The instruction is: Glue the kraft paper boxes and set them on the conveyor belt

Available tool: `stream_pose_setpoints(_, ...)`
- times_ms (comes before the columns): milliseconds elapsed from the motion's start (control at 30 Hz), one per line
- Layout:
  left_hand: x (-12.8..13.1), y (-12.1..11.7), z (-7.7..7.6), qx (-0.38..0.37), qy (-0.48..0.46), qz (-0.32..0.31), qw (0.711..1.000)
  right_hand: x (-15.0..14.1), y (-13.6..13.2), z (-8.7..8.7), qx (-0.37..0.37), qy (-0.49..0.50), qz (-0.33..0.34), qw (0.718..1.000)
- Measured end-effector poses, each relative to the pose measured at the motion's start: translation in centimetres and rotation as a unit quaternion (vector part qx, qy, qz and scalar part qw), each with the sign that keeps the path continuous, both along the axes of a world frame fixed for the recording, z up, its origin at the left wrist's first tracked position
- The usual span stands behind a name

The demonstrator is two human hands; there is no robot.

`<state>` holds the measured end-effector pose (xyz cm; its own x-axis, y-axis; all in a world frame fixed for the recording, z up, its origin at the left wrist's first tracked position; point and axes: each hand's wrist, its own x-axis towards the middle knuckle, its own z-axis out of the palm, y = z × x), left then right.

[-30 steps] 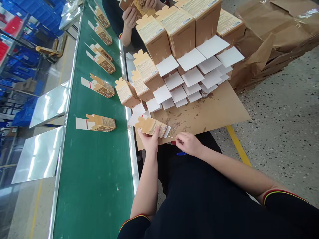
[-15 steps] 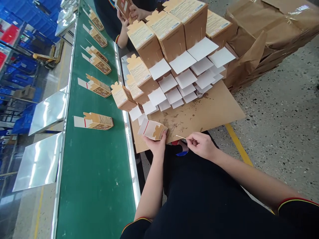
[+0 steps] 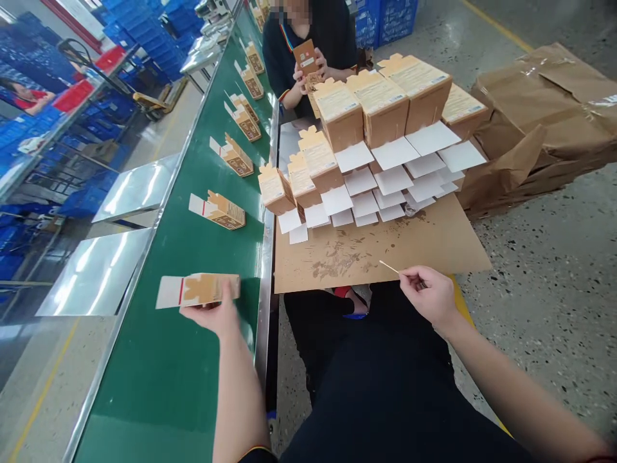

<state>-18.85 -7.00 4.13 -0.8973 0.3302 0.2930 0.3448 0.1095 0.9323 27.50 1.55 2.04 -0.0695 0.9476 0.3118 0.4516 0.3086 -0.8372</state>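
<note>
My left hand (image 3: pixel 216 313) is closed around a small brown carton (image 3: pixel 205 290), its white flap with a red line pointing left, over the green conveyor belt (image 3: pixel 164 373). My right hand (image 3: pixel 429 292) pinches a thin pale stick (image 3: pixel 389 266), likely a cotton swab, above the front edge of the cardboard sheet (image 3: pixel 463 247). On that sheet, brown cartons (image 3: pixel 383 103) are stacked in tiers with their white flaps facing me. Dark scraps or stains (image 3: pixel 337 260) mark the cardboard between the stack and my body.
Several open cartons (image 3: pixel 225 210) stand in a row farther along the belt. A co-worker (image 3: pixel 313 38) behind the stack holds a carton (image 3: pixel 305 58). Brown-paper-wrapped bundles (image 3: pixel 554 122) sit on the right. Metal plates (image 3: pixel 96 273) flank the belt's left side.
My left hand has carried its carton from over the cardboard leftward onto the belt area. My right hand keeps the stick and has shifted slightly right. The view has tilted up, revealing more of the co-worker.
</note>
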Motion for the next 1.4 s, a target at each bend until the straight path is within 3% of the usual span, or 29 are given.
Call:
stream_pose_setpoints(100, -2.9, -0.6, -0.4, -0.024, -0.023, 0.034, 0.999, -0.7, 1.1, 0.0, 0.01, 0.016, 0.003, 1.0)
stream_pose_setpoints(233, -2.8, -0.8, -0.8, -0.06, -0.033, 0.03, 0.997, -0.9, 2.2, 0.0, 0.014, 0.021, 0.004, 1.0)
stream_pose_setpoints(367, -0.8, -1.8, 0.6, -0.068, 0.138, 0.154, 0.976, 0.8, 2.3, -0.1, 0.035, 0.016, -0.037, 0.999)
stream_pose_setpoints(433, 0.7, -0.7, 2.1, -0.006, 0.2, 0.157, 0.967, 1.5, 2.2, -0.1, 0.034, 0.009, -0.061, 0.998)
stream_pose_setpoints(500, 2.1, 2.3, 3.7, 0.071, 0.191, 0.071, 0.977, 1.7, 2.2, 0.0, 0.025, 0.008, -0.069, 0.997)
stream_pose_setpoints(600, 3.6, 10.4, 6.4, 0.109, 0.059, -0.084, 0.989, 1.0, 2.3, 0.4, 0.018, 0.021, -0.054, 0.998)
stream_pose_setpoints(733, 4.5, 21.8, 8.6, -0.053, -0.172, -0.183, 0.966, -0.1, 2.1, 1.2, 0.04, 0.028, -0.047, 0.998)
stream_pose_setpoints(800, 4.9, 25.4, 8.7, -0.142, -0.237, -0.214, 0.937, 0.1, 1.9, 1.4, 0.053, 0.025, -0.057, 0.997)
stream_pose_setpoints(867, 5.4, 26.9, 8.3, -0.19, -0.262, -0.234, 0.917, 0.8, 1.7, 1.6, 0.057, 0.017, -0.072, 0.996)
stream_pose_setpoints(933, 5.4, 26.7, 7.5, -0.183, -0.277, -0.252, 0.909, 1.9, 1.6, 1.6, 0.055, 0.011, -0.089, 0.994)
stream_pose_setpoints(1000, 4.6, 24.8, 6.6, -0.14, -0.298, -0.275, 0.904, 3.2, 1.6, 1.5, 0.052, 0.006, -0.109, 0.993)
stream_pose_setpoints(1200, 2.2, 13.1, 3.9, -0.025, -0.31, -0.256, 0.915, 5.9, 2.0, 1.7, 0.059, 0.002, -0.167, 0.984)
stream_pose_setpoints(1300, 4.2, 8.1, 2.8, 0.014, -0.314, -0.267, 0.911, 4.7, 1.5, 2.1, 0.039, 0.009, -0.11, 0.993)
stream_pose_setpoints(1400, 7.8, 6.3, 1.9, 0.051, -0.291, -0.292, 0.91, 1.1, 0.9, 2.0, 0.008, 0.017, -0.004, 1.0)
